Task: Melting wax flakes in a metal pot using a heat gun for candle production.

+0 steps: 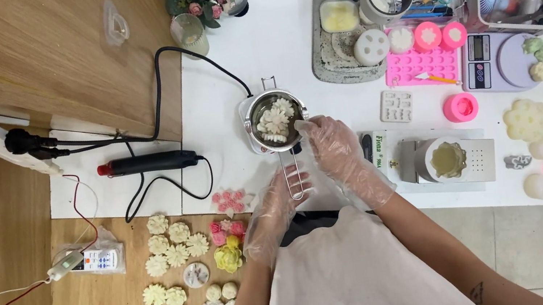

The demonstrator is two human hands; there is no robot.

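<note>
— Pot (274, 121) first, since everything sits around it: small metal melting pot on the white surface (282, 40), filled with pale flower-shaped wax pieces.

— Start left of the pot, then.

— Left of the pot lies a black heat gun (148, 163) with a red tip, cord looping back to a power strip. Below and left of the pot, on the wooden floor, rows of finished wax flowers (173, 264); I count roughly twenty, mostly cream, a few pink, yellow and green. The exact number I can't tell at the bottom edge.

— The hands?

— Both wear clear gloves. Left hand (274, 211), just below the pot, has its fingers curled closed around the wire handle (292, 175). Right hand (329, 146) reaches the pot's right rim, fingers partly bent; whether they pinch a wax piece I can't tell.

— Right of the pot?

— Pink silicone mould tray (422, 65), one small white mould, three round pink moulds close to the tray, one digital scale (491, 60), and a second scale nearer the pot carrying one glass cup of yellowish wax (448, 160).

— Risks?

— My guess: the thin handle could let the pot tip and spill flowers, and if the pot is hot, the thin gloves offer little protection. The heat gun's cord, looped left of the pot, could snag.
</note>
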